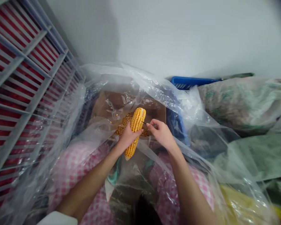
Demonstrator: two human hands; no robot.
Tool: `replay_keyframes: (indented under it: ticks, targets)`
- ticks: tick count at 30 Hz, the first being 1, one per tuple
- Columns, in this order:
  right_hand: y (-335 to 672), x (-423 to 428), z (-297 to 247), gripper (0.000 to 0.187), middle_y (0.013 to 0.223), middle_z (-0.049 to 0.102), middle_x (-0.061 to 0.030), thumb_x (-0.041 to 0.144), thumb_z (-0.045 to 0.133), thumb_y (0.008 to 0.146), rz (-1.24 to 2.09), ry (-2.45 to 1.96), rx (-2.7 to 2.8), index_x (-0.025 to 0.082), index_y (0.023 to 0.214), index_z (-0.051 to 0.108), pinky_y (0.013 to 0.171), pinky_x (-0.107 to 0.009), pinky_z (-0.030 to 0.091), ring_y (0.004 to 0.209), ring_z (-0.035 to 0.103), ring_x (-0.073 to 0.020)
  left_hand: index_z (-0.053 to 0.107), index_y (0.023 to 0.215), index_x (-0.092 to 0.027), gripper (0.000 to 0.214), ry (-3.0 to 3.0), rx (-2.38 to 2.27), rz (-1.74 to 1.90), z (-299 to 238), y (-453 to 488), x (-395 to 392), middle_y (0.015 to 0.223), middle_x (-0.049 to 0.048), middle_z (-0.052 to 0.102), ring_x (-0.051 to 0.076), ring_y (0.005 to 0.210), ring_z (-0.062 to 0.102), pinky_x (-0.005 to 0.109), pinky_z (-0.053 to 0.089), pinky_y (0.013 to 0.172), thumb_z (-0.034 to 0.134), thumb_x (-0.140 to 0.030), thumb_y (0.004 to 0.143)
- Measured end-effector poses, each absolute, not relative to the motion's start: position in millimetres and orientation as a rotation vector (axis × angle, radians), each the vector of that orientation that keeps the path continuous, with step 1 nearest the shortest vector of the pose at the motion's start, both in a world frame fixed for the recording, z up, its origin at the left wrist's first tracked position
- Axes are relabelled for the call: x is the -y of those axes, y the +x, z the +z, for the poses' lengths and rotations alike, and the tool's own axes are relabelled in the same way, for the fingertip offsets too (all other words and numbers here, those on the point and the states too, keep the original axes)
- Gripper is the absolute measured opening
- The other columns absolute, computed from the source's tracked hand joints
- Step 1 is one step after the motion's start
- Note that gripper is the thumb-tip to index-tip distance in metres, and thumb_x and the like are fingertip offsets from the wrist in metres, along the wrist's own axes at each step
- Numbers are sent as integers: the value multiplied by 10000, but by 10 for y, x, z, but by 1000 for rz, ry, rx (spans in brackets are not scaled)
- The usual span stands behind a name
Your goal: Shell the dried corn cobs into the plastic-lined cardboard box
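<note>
A yellow ear of corn point(137, 119) is held at a tilt in front of me, its upper end leaning right. My left hand point(128, 136) is wrapped round its middle, thumb across the near side. Near its upper right end a pale strip shows among the kernels. My right hand point(161, 132) pinches a thin dark rod point(144, 123), whose far end meets or nearly meets the ear's right side; the exact contact is too small to tell. Below lie loose corn kernels point(123, 123) in an open brown cardboard box point(103, 104), under and among clear plastic sheeting point(152, 86).
A slatted plastic crate point(30, 62) with red behind its bars rises on the left. Blue crate sides point(178, 122) flank the box. At right are a blue basket point(192, 82), a full pale sack point(236, 103) and a greenish bag point(250, 156). A pale wall point(178, 37) stands behind.
</note>
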State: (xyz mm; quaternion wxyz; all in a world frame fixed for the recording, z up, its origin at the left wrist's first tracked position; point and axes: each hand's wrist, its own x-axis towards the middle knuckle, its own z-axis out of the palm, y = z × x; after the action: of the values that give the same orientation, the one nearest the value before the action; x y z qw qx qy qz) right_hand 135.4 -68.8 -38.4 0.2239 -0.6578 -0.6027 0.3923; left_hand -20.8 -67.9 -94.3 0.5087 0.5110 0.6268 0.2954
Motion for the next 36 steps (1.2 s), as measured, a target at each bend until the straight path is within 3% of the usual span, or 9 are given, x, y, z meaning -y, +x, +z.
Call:
replay_keyframes:
  ticks: [4,7,10,15,21,26,36]
  targets:
    - [1372,691,-415,230,544,428,43,336,447,808,1115,-1795,1722,192,630,466,505,-214,242,522,375,-102,506,960,-170,371,1314,-1530,584,-889,-219,744,869,74,634,218,756,603,305,438,663,643,-373,682]
    - [1225,773,-459,205,578,503,17,282,437,840,927,-1997,1733,191,671,510,524,-228,245,536,423,-113,500,982,-162,416,1406,-1712,435,-897,-198,784,876,130,650,285,788,622,336,423,656,639,-417,683]
    - [971,885,-537,203,671,604,-40,255,386,896,744,-2254,1730,192,793,549,538,-246,250,583,516,-149,484,1032,-145,485,1431,-1800,362,-936,-170,799,911,192,657,332,848,632,356,417,670,606,-486,710]
    - [677,933,-624,263,683,638,-88,251,262,950,658,-2401,1811,165,985,508,521,-257,262,575,586,-199,518,949,-166,485,1233,-1793,533,-1055,-143,748,869,154,673,280,835,634,341,429,708,654,-539,670]
    - [998,751,-439,250,696,626,-47,335,333,933,739,-2205,1780,203,817,511,542,-238,278,605,558,-162,537,961,-144,508,1036,-1506,777,-1065,-171,639,952,115,657,225,867,610,322,452,765,747,-429,597]
    - [1233,696,-361,253,607,552,5,372,398,895,767,-2071,1744,215,720,489,551,-226,277,570,496,-133,518,1036,-125,516,968,-1429,828,-954,-219,618,985,105,623,199,838,591,313,446,764,701,-405,644]
    - [850,773,-491,232,718,649,-89,293,319,948,567,-2345,1904,181,933,521,566,-263,333,662,626,-222,502,972,-154,441,1234,-1724,594,-1004,-210,644,949,132,645,256,876,609,347,434,753,671,-434,675]
